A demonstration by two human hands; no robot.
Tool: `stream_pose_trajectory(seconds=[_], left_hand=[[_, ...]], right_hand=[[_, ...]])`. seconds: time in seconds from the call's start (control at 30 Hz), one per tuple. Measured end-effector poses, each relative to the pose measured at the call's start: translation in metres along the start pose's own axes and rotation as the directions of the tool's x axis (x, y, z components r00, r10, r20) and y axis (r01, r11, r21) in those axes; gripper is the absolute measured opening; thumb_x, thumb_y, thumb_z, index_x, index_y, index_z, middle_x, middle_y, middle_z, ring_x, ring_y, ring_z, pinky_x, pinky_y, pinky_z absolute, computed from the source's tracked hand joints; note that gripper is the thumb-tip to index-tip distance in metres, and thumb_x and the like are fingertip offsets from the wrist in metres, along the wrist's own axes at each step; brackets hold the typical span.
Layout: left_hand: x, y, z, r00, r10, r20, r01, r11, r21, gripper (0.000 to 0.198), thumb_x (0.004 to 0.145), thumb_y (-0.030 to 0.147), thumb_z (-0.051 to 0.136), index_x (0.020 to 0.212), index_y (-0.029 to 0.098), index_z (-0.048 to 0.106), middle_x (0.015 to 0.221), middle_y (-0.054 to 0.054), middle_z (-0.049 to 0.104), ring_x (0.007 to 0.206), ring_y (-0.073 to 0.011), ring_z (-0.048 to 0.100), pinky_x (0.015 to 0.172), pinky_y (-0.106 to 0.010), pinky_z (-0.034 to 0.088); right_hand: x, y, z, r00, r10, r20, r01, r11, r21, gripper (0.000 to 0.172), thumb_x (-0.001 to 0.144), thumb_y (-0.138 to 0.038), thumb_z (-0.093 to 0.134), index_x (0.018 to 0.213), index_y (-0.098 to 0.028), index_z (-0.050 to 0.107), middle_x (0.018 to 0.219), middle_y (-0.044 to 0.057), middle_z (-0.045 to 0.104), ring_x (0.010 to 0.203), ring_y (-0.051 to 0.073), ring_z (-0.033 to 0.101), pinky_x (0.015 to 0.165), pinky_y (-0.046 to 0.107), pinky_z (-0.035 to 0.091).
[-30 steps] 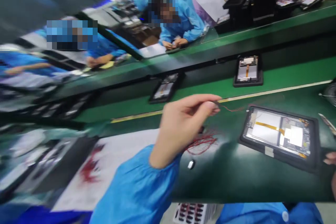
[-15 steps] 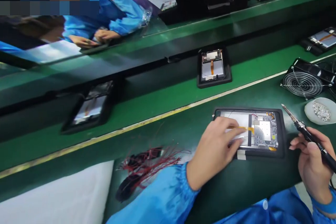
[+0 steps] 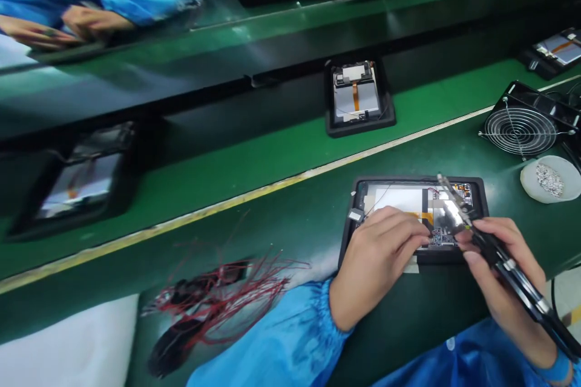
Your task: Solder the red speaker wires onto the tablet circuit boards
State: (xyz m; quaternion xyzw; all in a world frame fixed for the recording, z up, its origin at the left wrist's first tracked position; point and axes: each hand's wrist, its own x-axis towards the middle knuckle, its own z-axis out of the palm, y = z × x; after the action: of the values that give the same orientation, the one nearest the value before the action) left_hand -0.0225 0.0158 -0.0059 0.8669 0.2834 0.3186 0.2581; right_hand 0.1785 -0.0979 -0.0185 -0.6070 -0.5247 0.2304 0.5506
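An opened tablet (image 3: 447, 217) lies in a black tray (image 3: 482, 193), its circuit board, white battery area and orange ribbon cable showing. My left hand (image 3: 379, 248) rests over its near left part, with thumb and fingertips pinched together beside the board; what they hold, if anything, is hidden. In my right hand (image 3: 508, 272) is a soldering iron (image 3: 512, 278), held like a pen. Its metal tip points up and left above the board, and I cannot tell whether it touches. Near the tray's left edge sits a small pale square part (image 3: 355, 214).
To the right are a fan with a wire guard (image 3: 517, 132) and a white bowl (image 3: 526, 184) of silvery bits. Red-wired black parts (image 3: 218, 308) lie left, by a white foam sheet (image 3: 68, 344). More trayed tablets (image 3: 356, 97) line the green belt; a co-worker's hands (image 3: 86, 24) are beyond.
My right hand has brought the soldering iron left, from beside the tray to over the board. My left hand stays at the tablet, fingers closer together. The view has shifted.
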Motion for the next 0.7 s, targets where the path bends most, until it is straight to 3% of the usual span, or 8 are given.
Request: stream_pose_trajectory(seconds=[0.17, 0.33, 0.47, 0.57, 0.7], left_hand=[[-0.002, 0.001, 0.001, 0.997, 0.063, -0.046, -0.064, 0.998, -0.012, 0.007, 0.107, 0.018, 0.071, 0.111, 0.018, 0.076, 0.097, -0.003, 0.083, 0.09, -0.0186, 0.073, 0.085, -0.03, 0.061], [-0.002, 0.006, 0.0, 0.999, 0.033, -0.026, -0.033, 0.999, -0.026, 0.01, 0.108, 0.017, 0.069, 0.108, 0.019, 0.079, 0.097, -0.005, 0.083, 0.093, -0.0204, 0.074, 0.086, -0.032, 0.063], [0.002, 0.009, 0.0, 0.992, -0.128, 0.016, 0.128, 0.983, -0.131, 0.008, 0.105, 0.016, 0.073, 0.108, 0.021, 0.079, 0.098, -0.004, 0.084, 0.094, -0.0215, 0.077, 0.088, -0.035, 0.062], [0.006, 0.012, 0.002, 0.965, -0.256, 0.062, 0.263, 0.94, -0.216, 0.013, 0.097, 0.01, 0.078, 0.095, 0.023, 0.078, 0.088, 0.001, 0.083, 0.084, -0.0187, 0.076, 0.083, -0.033, 0.059], [0.009, 0.017, 0.006, 0.955, -0.291, 0.055, 0.296, 0.922, -0.251, 0.019, 0.093, 0.005, 0.075, 0.084, 0.022, 0.073, 0.08, 0.004, 0.079, 0.079, -0.0168, 0.07, 0.08, -0.032, 0.054]], right_hand=[[0.011, -0.006, 0.02, 0.999, 0.022, 0.033, -0.023, 0.999, 0.035, 0.039, 0.102, -0.014, 0.073, 0.136, -0.032, 0.07, 0.119, 0.003, 0.069, 0.099, 0.018, 0.078, 0.091, 0.03, 0.067], [0.015, -0.01, 0.028, 0.998, 0.066, -0.005, -0.065, 0.997, 0.028, 0.032, 0.102, -0.016, 0.074, 0.13, -0.03, 0.072, 0.114, 0.001, 0.068, 0.089, 0.015, 0.077, 0.085, 0.027, 0.066], [0.014, -0.011, 0.029, 0.998, 0.062, -0.028, -0.062, 0.998, 0.008, 0.028, 0.102, -0.017, 0.075, 0.128, -0.028, 0.073, 0.115, 0.003, 0.069, 0.092, 0.017, 0.076, 0.086, 0.029, 0.066], [0.013, -0.011, 0.028, 0.999, 0.038, -0.031, -0.038, 0.999, -0.007, 0.029, 0.102, -0.016, 0.076, 0.128, -0.029, 0.072, 0.116, 0.003, 0.068, 0.093, 0.017, 0.075, 0.087, 0.029, 0.066], [0.013, -0.012, 0.031, 0.999, 0.008, -0.035, -0.01, 0.999, -0.05, 0.028, 0.101, -0.015, 0.074, 0.126, -0.028, 0.072, 0.115, 0.003, 0.068, 0.096, 0.017, 0.073, 0.088, 0.03, 0.065]])
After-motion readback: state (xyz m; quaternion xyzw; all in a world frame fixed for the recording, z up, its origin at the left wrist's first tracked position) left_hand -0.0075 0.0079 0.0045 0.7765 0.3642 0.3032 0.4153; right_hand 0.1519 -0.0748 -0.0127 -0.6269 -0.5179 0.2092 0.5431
